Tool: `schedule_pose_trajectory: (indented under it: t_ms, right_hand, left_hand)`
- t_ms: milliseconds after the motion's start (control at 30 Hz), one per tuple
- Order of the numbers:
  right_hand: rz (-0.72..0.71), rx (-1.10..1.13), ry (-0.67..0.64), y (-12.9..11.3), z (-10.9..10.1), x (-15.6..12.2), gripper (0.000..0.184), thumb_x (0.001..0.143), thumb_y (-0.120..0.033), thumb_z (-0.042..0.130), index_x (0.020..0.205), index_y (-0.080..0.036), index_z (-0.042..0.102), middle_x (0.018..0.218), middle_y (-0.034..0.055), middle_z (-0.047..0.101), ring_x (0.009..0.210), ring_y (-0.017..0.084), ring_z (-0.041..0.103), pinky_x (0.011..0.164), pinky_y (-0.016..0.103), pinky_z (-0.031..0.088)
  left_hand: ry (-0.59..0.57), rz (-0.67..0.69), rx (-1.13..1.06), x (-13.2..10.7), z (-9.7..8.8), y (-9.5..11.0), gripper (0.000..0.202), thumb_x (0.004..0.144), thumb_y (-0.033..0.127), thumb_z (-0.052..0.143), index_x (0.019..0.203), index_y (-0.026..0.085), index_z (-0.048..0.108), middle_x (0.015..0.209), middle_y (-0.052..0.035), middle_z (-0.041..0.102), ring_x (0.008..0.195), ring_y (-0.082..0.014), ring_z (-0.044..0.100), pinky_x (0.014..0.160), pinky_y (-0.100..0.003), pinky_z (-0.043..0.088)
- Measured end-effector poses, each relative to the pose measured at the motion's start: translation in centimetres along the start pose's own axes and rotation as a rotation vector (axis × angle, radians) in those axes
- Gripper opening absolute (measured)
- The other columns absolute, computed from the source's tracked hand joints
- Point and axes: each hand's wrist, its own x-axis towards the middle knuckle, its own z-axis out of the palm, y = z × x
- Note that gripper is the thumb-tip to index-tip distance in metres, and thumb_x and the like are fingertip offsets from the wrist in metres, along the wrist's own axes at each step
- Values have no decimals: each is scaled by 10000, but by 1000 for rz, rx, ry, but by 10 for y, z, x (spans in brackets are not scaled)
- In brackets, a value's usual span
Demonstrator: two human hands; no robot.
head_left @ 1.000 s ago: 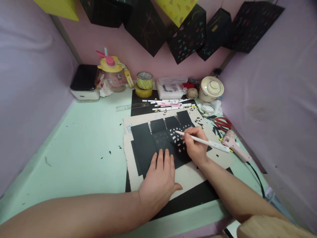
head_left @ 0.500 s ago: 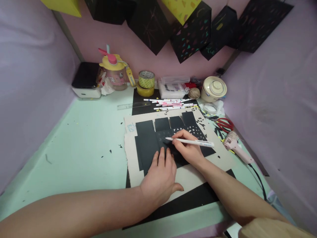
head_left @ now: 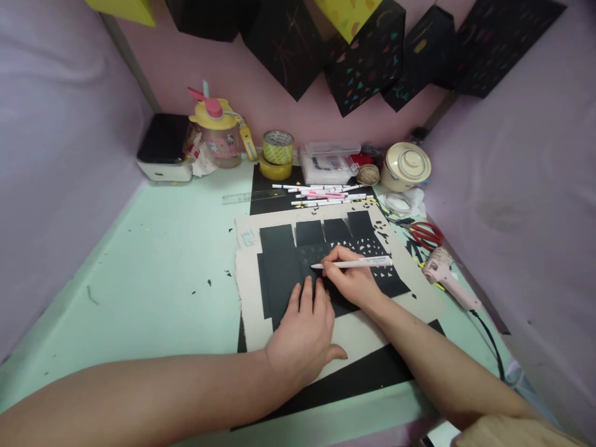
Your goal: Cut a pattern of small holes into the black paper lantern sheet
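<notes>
A black paper cutout (head_left: 278,267) with flaps along its far edge lies on a white board (head_left: 251,288). My left hand (head_left: 302,326) rests flat on its near part, fingers spread and thumb out to the right. In my right hand (head_left: 351,279) is a slim white pen (head_left: 358,263), held in a pinch, its tip at the middle panel of the paper. Faint pale marks show on that panel around the tip. Right of it, the paper has many small cut-out holes, partly covered by my right hand.
Behind the board lie several white markers (head_left: 326,195) and a clear ruler (head_left: 251,197). Tape rolls (head_left: 277,155), a drink bottle (head_left: 218,139) and a lidded bowl (head_left: 406,166) line the back. At right are red-handled scissors (head_left: 426,234) and a pink glue gun (head_left: 449,282) with its cord.
The pen tip has moved slightly down on the middle panel, and the pen lies closer to level. My left hand stays in place on the paper. The camera view has shifted a little.
</notes>
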Motion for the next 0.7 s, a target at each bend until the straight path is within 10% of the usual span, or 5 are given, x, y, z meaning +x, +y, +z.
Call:
schedule_pose_trajectory:
  t_ms: [700]
  right_hand:
    - [-1, -19, -34, 1, 0, 1, 158, 774, -161, 556, 623, -205, 546, 581, -35, 573, 549, 120, 524, 531, 239, 394]
  left_hand:
    - [-7, -6, 0, 0, 1, 1, 875, 812, 721, 493, 1316, 8, 550, 1397, -257, 477, 1316, -422, 426, 1056, -520, 401]
